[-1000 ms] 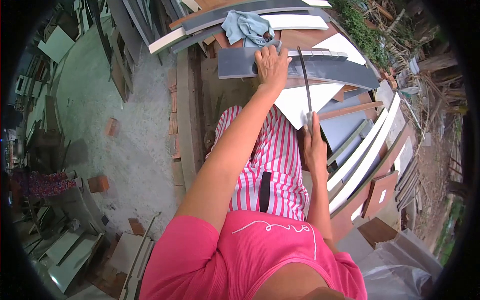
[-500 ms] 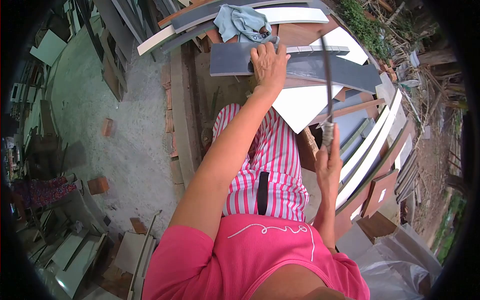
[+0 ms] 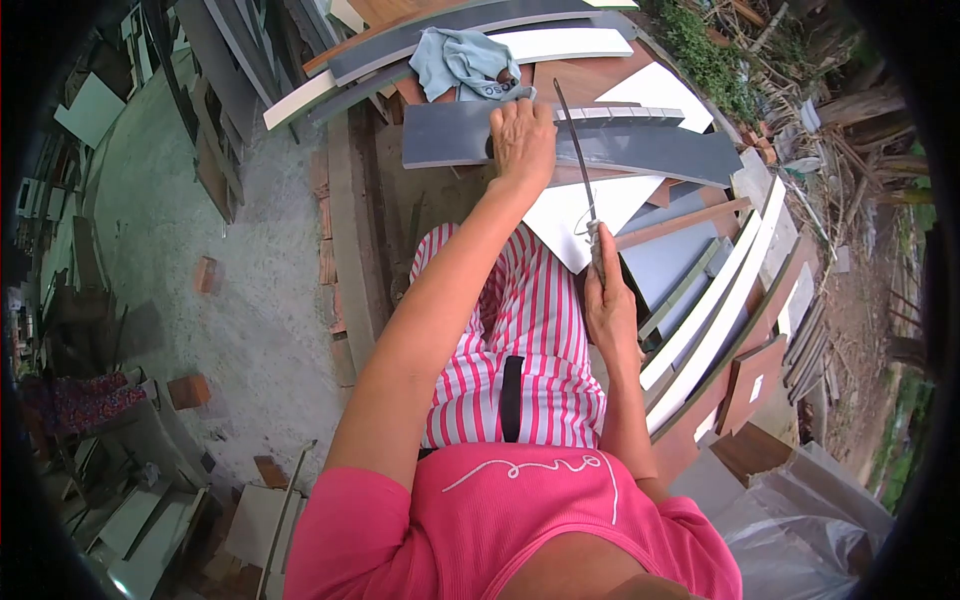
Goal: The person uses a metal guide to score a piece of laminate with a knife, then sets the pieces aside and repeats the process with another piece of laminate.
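We identify a rough concrete floor (image 3: 265, 320) bordered by a concrete kerb (image 3: 347, 200). At upper left, we see upright panels (image 3: 207, 75) in dimmer light; at right, bare earth (image 3: 855, 340) and green plants (image 3: 700, 65) receive daylight.

The long board (image 3: 445, 135) is dark slate grey, and the thin tool (image 3: 574, 150) has a dark blade and a greyish handle. The cloth (image 3: 455, 65) is pale blue with dark lettering. The trousers (image 3: 540, 300) carry pink and white stripes, broken by a black strip (image 3: 512, 395). The shirt (image 3: 510, 515) is bright pink with a white looping line. The brick (image 3: 188, 391) is reddish brown; the plants (image 3: 688, 65) are green.
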Action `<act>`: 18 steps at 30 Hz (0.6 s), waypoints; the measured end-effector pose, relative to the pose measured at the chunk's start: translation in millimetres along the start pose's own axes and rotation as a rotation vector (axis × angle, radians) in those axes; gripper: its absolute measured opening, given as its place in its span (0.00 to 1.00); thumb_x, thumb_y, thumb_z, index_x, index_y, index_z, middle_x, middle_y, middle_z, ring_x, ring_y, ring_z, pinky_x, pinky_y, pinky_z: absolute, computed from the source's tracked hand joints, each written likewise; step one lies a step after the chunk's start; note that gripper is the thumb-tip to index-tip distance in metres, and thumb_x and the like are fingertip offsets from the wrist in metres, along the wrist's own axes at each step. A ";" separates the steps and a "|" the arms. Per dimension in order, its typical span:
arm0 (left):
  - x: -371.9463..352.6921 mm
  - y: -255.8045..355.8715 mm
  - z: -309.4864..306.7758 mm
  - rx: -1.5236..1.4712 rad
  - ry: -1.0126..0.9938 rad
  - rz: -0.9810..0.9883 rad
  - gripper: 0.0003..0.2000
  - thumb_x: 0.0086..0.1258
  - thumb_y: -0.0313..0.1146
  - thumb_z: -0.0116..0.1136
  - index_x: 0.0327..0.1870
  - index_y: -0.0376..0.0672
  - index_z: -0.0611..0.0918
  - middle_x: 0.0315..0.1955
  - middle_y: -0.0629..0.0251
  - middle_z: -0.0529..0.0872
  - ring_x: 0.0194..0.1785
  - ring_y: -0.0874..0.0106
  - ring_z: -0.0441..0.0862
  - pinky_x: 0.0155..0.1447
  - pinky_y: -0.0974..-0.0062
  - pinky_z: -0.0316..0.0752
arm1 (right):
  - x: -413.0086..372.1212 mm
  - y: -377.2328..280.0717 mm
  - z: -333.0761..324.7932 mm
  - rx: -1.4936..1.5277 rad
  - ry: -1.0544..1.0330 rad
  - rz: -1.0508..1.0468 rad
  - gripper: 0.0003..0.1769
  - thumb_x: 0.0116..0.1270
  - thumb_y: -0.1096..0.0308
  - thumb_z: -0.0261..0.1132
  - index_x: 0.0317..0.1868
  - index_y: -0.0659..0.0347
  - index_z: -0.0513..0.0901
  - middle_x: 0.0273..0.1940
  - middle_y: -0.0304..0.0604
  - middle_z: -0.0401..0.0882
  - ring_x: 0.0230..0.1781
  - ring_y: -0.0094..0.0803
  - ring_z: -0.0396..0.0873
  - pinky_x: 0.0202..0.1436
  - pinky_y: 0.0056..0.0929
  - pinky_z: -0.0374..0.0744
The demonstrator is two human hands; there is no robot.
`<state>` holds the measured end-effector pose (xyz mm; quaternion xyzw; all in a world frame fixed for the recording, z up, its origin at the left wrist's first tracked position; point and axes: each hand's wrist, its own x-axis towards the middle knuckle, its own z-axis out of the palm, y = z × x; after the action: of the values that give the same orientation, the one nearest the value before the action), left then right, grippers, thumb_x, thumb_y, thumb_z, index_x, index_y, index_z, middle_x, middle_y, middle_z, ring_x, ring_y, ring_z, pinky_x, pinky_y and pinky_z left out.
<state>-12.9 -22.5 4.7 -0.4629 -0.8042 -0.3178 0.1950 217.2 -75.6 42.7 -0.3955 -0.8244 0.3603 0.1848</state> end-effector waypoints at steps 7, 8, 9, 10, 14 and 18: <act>-0.5 10.2 7.3 -0.014 0.009 0.003 0.12 0.59 0.33 0.66 0.41 0.43 0.78 0.38 0.60 0.79 0.47 0.61 0.74 0.54 0.59 0.61 | -1.7 3.3 -9.5 -0.023 -0.004 0.112 0.33 0.73 0.70 0.51 0.76 0.38 0.54 0.51 0.64 0.80 0.50 0.54 0.82 0.48 0.50 0.76; -1.5 10.7 6.3 -0.007 0.010 -0.005 0.12 0.59 0.33 0.66 0.42 0.43 0.79 0.39 0.61 0.79 0.47 0.61 0.74 0.54 0.59 0.61 | -1.4 3.1 -10.1 -0.029 -0.028 0.139 0.33 0.73 0.69 0.51 0.76 0.38 0.54 0.49 0.64 0.80 0.48 0.54 0.83 0.47 0.50 0.76; -2.5 11.6 5.7 -0.007 0.010 -0.003 0.12 0.59 0.33 0.66 0.42 0.43 0.79 0.39 0.61 0.79 0.47 0.61 0.74 0.54 0.59 0.61 | -2.0 7.4 -7.1 -0.016 -0.014 0.099 0.33 0.74 0.69 0.51 0.76 0.37 0.54 0.46 0.63 0.81 0.46 0.53 0.83 0.47 0.50 0.75; -3.6 12.1 5.2 -0.011 0.031 -0.015 0.13 0.59 0.33 0.66 0.43 0.43 0.79 0.39 0.61 0.79 0.47 0.61 0.74 0.54 0.59 0.60 | -2.2 7.1 -7.1 -0.015 -0.013 0.099 0.33 0.74 0.69 0.51 0.76 0.37 0.54 0.46 0.63 0.81 0.46 0.53 0.83 0.47 0.50 0.75; -4.2 11.1 4.8 0.000 0.013 -0.023 0.15 0.59 0.34 0.66 0.47 0.44 0.79 0.40 0.62 0.78 0.49 0.62 0.73 0.54 0.59 0.60 | -3.0 6.6 -6.6 -0.001 -0.061 0.121 0.33 0.74 0.68 0.51 0.76 0.33 0.54 0.44 0.62 0.82 0.45 0.50 0.84 0.47 0.49 0.75; -3.4 11.0 3.9 0.011 -0.022 -0.034 0.15 0.60 0.34 0.65 0.46 0.43 0.79 0.41 0.61 0.78 0.49 0.61 0.73 0.54 0.59 0.61 | -2.1 8.2 -6.1 -0.009 -0.092 0.159 0.33 0.75 0.67 0.51 0.76 0.32 0.54 0.43 0.61 0.82 0.45 0.49 0.84 0.47 0.49 0.75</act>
<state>-1.7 -17.8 3.5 -0.4516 -0.8156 -0.3118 0.1834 226.3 -71.0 40.7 -0.4435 -0.7996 0.3879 0.1160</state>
